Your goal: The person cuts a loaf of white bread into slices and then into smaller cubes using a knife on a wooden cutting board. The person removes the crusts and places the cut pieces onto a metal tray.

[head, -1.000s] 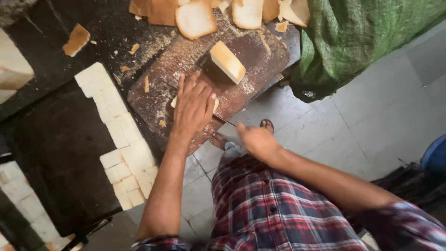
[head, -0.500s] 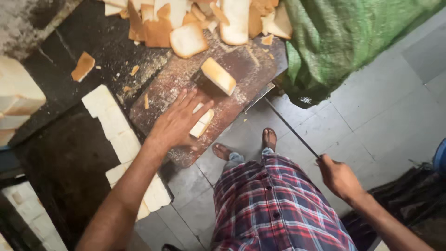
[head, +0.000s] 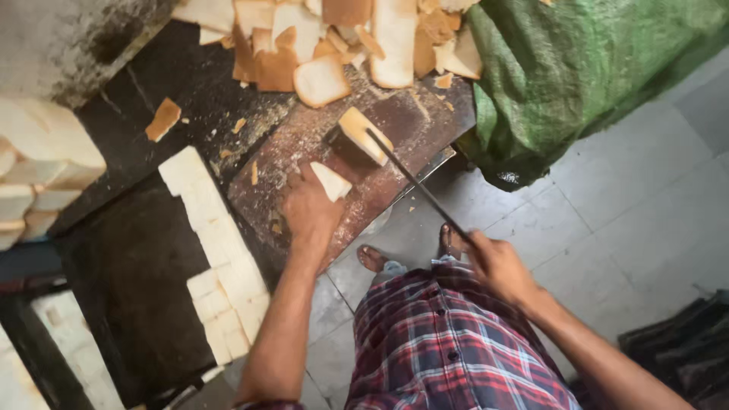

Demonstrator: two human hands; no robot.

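My left hand (head: 310, 212) rests on a worn wooden cutting board (head: 395, 125) and holds a cut bread piece (head: 332, 181) at its fingertips. My right hand (head: 497, 262) grips the handle of a long thin knife (head: 414, 182). The blade reaches forward and its tip lies on a bread block (head: 363, 135) in the middle of the board. A heap of crusts and bread slices (head: 334, 45) lies at the board's far end.
White bread squares (head: 216, 250) lie in a row on a dark tray (head: 137, 281) to the left. Stacked loaves (head: 38, 175) sit at the far left. A green sack (head: 585, 68) stands at the right. My sandalled feet (head: 372, 258) stand on grey floor tiles.
My right hand has come back from the right and brought the knife blade onto the bread block. My left hand has picked the cut piece up off the board.
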